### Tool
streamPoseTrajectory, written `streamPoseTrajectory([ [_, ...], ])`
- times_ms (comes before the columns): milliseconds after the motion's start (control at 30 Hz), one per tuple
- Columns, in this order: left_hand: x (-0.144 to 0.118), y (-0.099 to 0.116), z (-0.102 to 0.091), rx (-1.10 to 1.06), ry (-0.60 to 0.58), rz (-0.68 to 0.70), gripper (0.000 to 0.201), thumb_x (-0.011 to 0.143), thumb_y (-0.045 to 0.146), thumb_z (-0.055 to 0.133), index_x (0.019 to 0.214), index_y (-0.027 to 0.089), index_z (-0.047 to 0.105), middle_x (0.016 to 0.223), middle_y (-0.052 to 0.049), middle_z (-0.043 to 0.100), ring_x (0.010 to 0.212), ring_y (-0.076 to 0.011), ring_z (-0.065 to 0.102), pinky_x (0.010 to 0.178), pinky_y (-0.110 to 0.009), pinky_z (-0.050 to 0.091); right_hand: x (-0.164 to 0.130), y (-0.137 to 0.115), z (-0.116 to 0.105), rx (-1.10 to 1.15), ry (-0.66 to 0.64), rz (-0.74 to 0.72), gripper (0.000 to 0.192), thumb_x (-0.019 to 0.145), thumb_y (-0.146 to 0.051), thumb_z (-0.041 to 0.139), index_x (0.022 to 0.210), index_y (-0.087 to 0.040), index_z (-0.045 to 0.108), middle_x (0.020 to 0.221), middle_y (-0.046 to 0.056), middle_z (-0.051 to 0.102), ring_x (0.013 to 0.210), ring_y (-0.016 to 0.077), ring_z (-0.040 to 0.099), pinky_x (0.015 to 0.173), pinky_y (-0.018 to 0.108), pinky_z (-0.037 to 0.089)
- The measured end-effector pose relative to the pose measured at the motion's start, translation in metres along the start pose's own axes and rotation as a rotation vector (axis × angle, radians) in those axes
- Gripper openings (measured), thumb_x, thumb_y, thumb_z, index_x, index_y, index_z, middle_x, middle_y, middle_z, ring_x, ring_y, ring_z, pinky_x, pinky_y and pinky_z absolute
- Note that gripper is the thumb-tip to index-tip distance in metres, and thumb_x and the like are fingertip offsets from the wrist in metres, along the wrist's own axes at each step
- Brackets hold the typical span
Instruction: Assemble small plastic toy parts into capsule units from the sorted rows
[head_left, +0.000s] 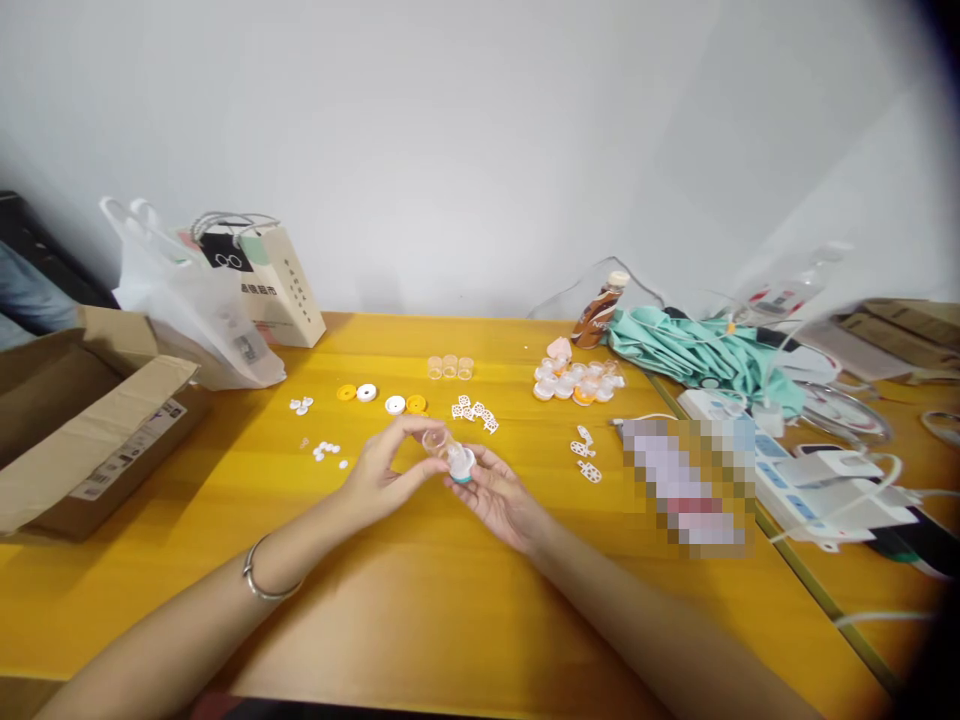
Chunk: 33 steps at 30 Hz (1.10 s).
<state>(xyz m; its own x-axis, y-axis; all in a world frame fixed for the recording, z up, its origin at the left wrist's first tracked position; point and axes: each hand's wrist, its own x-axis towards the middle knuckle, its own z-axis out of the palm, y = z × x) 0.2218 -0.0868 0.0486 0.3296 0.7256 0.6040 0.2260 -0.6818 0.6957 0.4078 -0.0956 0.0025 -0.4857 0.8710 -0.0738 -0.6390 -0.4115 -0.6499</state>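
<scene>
My left hand (390, 470) pinches a small clear plastic cup (433, 440) between thumb and fingers, tilted. Close against it, my right hand (506, 495) grips a round white cap with a teal rim (462, 468), which carries a translucent piece on top. Whether cup and cap touch, I cannot tell. Beyond my hands stand several clear cups (450, 368) in a row. Flat white perforated pieces (474, 412) lie just behind my right hand. Yellow and white round caps (395, 405) are left of them. Small white parts (324, 450) lie left of my left hand.
Capped clear containers (574, 380) cluster at the back right by a brown drink bottle (600, 310) and a teal umbrella (697, 350). More white pieces (585, 455) and a power strip (780, 470) lie right. A cardboard box (135, 440), plastic bag (195, 310) and paper bag (289, 285) stand left.
</scene>
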Motion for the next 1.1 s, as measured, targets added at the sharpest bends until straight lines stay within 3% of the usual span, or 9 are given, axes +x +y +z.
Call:
streamPoseTrajectory([
  [233,-0.012,-0.015,0.005,-0.131,0.072,0.025,0.04,0.074,0.009,0.064,0.11,0.018,0.05,0.104,-0.01,0.061,0.096,-0.0187,0.06,0.086,-0.034,0.047,-0.001,0.003,0.004,-0.064,0.004,-0.058,0.032,0.066,-0.016,0.074,0.094,-0.02,0.06,0.093,0.0,0.066,0.083,0.0108,0.064,0.081,0.023,0.048],
  [567,-0.018,-0.007,0.007,-0.268,0.13,0.011,0.038,0.076,0.005,0.06,0.109,0.019,0.05,0.109,-0.011,0.056,0.101,-0.0196,0.058,0.087,-0.036,0.048,-0.006,0.006,0.012,-0.117,0.0,-0.096,0.028,0.063,-0.017,0.075,0.086,-0.022,0.059,0.087,-0.003,0.063,0.077,0.009,0.06,0.079,0.025,0.049],
  [767,-0.018,-0.006,0.006,-0.216,0.186,0.1,0.039,0.076,0.006,0.06,0.111,0.019,0.05,0.108,-0.011,0.056,0.101,-0.0197,0.058,0.085,-0.036,0.049,-0.007,0.005,0.014,-0.139,-0.015,-0.12,0.029,0.062,-0.018,0.076,0.084,-0.023,0.059,0.085,-0.003,0.063,0.075,0.009,0.058,0.076,0.025,0.048],
  [1100,-0.022,-0.004,0.009,-0.046,0.054,0.213,0.048,0.073,0.007,0.065,0.117,0.019,0.051,0.104,-0.011,0.059,0.097,-0.0202,0.055,0.081,-0.035,0.048,-0.014,0.008,0.022,-0.215,-0.025,-0.152,0.029,0.062,-0.018,0.076,0.084,-0.024,0.058,0.09,-0.003,0.064,0.084,0.0106,0.057,0.081,0.026,0.043],
])
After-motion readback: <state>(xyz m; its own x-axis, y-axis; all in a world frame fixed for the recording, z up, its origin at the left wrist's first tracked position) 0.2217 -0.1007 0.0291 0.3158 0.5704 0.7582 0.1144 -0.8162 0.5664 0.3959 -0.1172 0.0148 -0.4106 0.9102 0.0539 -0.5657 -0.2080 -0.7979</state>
